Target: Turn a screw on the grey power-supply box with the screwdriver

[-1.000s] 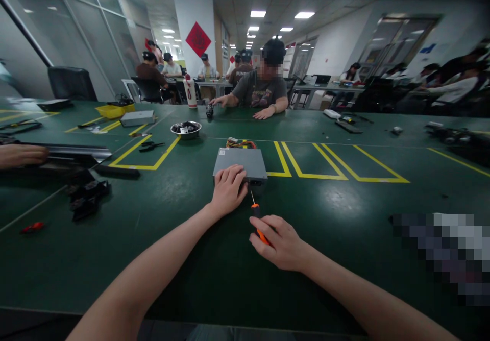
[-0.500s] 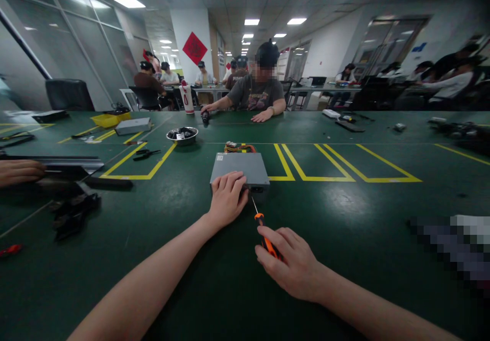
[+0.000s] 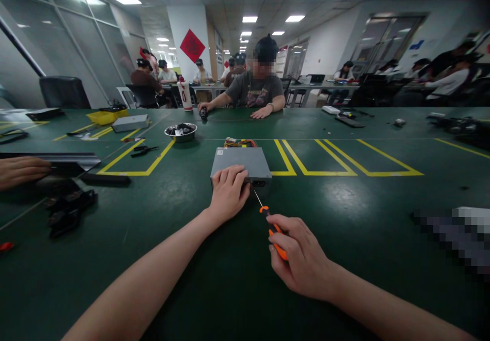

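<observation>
A grey computer power supply [image 3: 245, 160] lies on the green table in front of me, its bundle of coloured cables [image 3: 241, 142] at the far side. My left hand [image 3: 228, 192] grips its near edge, fingers on the top and thumb down at the near face. Beside the thumb shows a black power socket [image 3: 259, 183]. In my right hand [image 3: 298, 251] is an orange and black screwdriver [image 3: 278, 244], its thin shaft slanting up and left. The tip is close to the near face, below the socket; whether it touches I cannot tell.
A metal bowl of small dark parts [image 3: 181, 132] stands beyond, to the left. Another person's hand [image 3: 25, 171] rests on a metal panel at far left, near black parts [image 3: 71, 208]. Across the table sits a co-worker [image 3: 254, 88]. Yellow tape [image 3: 327, 173] marks the table.
My right hand and the screwdriver have shifted slightly right, and the handle has turned in the fingers. My left hand stays on the power supply. The whole view has tilted a little.
</observation>
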Action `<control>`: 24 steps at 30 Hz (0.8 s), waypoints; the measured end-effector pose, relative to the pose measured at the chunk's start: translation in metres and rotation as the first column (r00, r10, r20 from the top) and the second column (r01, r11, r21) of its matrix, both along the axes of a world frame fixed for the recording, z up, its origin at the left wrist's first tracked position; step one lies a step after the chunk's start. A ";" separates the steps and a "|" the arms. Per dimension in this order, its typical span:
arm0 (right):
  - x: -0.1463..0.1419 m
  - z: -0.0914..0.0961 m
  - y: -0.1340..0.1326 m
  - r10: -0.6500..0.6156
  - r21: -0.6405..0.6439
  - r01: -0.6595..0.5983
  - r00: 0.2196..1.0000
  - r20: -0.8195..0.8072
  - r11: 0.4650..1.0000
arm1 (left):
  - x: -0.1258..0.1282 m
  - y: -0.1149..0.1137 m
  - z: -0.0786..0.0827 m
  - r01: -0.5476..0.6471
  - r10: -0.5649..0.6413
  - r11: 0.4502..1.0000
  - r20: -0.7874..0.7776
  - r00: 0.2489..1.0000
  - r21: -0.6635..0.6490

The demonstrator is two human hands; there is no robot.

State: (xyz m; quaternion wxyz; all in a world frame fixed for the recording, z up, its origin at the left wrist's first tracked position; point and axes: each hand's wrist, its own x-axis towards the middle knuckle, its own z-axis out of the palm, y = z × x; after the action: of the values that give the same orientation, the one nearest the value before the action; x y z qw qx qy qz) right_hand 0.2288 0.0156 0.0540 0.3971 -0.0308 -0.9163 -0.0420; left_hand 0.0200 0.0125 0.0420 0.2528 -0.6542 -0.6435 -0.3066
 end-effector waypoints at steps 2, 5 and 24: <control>0.001 0.001 0.000 0.004 0.015 -0.004 1.000 0.002 1.000 | 0.000 0.000 0.000 -0.001 0.001 1.000 0.001 1.000 0.002; 0.002 0.004 -0.001 -0.007 0.061 0.004 0.999 0.040 0.998 | 0.000 0.000 0.001 0.004 -0.004 1.000 0.002 1.000 0.001; 0.003 0.000 0.004 -0.021 0.027 0.020 0.998 0.065 0.999 | 0.000 0.001 0.000 0.003 -0.003 1.000 0.000 1.000 0.012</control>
State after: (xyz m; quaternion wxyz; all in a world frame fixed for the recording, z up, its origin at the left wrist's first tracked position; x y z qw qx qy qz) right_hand 0.2314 0.0195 0.0541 0.3671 -0.0336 -0.9277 -0.0591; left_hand 0.0202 0.0130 0.0421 0.2561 -0.6536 -0.6408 -0.3108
